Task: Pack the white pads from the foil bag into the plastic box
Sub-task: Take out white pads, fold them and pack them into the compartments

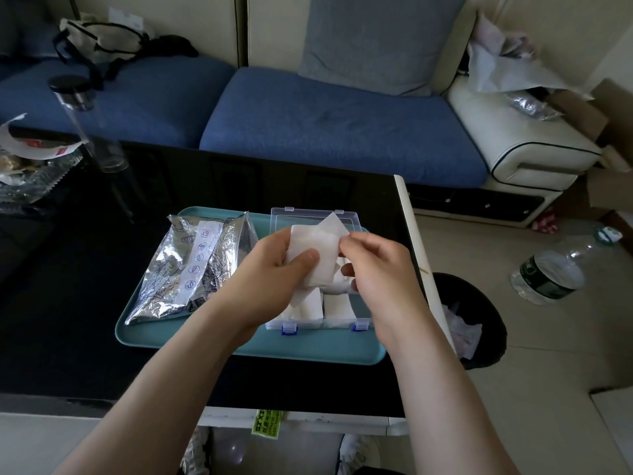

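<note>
White pads (317,250), which I judge soft, light and floppy, above the plastic box (339,324); my left hand (270,270) and right hand (376,265) each have a pinching grip on their edges.

Inventory: one teal tray (147,334); one foil bag (185,269); one plastic box (318,324) with two blue latches (288,329). The white pads (318,248) are a held bunch, number unclear, plus two stacks (337,305) visible in the box. Two hands: left hand (274,269), right hand (376,265). One clear bottle (85,125) on the tabletop (85,303), one water bottle (548,272) on the floor (548,354), one bin (479,303).
</note>
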{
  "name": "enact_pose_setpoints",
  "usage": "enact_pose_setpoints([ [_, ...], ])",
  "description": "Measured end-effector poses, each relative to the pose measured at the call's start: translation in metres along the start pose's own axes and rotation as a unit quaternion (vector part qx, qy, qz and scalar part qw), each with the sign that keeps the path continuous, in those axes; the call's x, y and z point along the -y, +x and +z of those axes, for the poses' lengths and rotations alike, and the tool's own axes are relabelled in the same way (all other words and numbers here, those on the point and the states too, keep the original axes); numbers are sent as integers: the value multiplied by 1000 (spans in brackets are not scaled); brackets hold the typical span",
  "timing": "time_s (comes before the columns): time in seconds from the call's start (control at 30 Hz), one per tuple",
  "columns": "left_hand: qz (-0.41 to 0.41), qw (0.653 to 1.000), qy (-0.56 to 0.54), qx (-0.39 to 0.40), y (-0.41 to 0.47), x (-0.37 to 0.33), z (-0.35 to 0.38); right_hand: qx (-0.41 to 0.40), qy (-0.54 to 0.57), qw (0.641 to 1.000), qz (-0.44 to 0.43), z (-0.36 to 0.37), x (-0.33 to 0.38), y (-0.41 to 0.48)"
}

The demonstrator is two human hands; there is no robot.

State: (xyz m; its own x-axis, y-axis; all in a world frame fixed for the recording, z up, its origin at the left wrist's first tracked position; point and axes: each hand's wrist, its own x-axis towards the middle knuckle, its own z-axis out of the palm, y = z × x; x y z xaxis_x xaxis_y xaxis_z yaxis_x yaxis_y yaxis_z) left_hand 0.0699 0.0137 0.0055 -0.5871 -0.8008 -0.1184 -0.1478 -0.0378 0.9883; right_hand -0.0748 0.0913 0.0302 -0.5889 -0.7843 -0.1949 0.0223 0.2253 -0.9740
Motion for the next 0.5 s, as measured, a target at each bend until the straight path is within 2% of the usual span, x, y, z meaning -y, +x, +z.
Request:
enact_pose_setpoints([
  [0.17,-3,1000,-20,4,-1,-2,1,-6,22,999,24,1,0,1],
  [0.37,2,1000,1,10,-1,-3,2,-76,9,992,-104,5,-2,0],
  [0.5,-21,1000,4,-13,-1,-2,-2,-142,57,980,-131,1,3,0],
])
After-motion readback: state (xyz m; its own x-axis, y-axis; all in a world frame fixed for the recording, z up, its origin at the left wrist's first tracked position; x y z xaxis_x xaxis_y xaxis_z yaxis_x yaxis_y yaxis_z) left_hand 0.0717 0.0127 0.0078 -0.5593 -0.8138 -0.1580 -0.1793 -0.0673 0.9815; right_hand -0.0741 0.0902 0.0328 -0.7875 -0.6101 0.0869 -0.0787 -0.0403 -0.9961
